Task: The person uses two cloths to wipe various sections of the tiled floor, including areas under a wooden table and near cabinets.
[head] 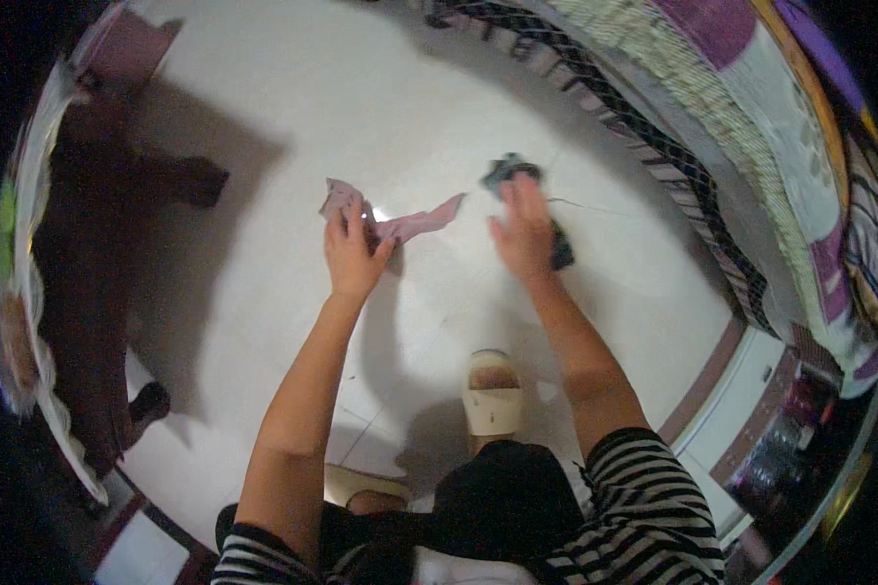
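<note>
My left hand (pixel 355 252) rests on a crumpled pink cloth (pixel 428 221) on the pale tiled floor, its fingers spread over the left part of it. To the right, my right hand (pixel 525 230) is blurred, fingers extended, over a dark, partly teal cloth-like thing (pixel 508 170). Part of that dark thing also shows beside the wrist; my hand hides its middle. Whether the right fingers grip it cannot be made out.
A bed with a fringed cover (pixel 746 146) runs along the right. Dark wooden furniture with carved feet (pixel 88 241) stands at the left. My slippered foot (pixel 492 409) is on the floor below my hands. Shiny packages (pixel 775 453) lie at lower right.
</note>
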`<state>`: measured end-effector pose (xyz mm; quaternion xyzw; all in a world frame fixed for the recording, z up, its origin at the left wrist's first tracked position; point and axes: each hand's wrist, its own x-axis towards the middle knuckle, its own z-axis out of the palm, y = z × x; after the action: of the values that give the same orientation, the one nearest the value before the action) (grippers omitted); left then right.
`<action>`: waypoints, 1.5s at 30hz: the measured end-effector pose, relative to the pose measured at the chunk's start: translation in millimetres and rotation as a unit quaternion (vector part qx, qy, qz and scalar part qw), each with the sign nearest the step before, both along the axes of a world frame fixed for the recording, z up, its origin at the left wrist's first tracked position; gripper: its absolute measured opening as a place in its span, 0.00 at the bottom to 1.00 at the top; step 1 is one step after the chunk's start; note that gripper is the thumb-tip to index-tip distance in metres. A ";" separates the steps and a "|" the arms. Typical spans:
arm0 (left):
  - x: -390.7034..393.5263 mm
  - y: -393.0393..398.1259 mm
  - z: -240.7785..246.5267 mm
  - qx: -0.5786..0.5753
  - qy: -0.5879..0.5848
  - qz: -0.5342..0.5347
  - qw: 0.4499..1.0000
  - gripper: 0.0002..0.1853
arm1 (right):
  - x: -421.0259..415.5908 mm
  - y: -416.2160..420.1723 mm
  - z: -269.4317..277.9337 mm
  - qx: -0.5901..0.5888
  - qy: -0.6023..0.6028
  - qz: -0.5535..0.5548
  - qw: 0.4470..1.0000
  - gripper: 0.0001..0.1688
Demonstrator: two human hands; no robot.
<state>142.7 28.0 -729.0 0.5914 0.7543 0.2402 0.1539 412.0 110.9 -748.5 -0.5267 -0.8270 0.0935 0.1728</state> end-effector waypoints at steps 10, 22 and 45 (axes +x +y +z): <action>-23.9 -18.2 -2.7 -0.077 0.074 -0.082 0.991 0.32 | 185.0 -72.9 -4.4 -0.040 -0.112 -0.221 0.968 0.23; -10.3 -7.5 -11.1 -0.091 0.116 -0.080 0.986 0.34 | 176.3 7.5 -52.6 0.060 -0.111 -0.479 0.869 0.24; -19.8 -11.7 2.3 -0.134 0.080 -0.108 0.982 0.37 | 430.8 -217.2 -85.4 -0.087 -0.372 -0.556 0.738 0.25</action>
<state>122.9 16.3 -726.7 0.6608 0.7211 0.0706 0.1957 842.8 -106.3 -833.9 -0.8982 -0.3742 -0.1512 -0.1740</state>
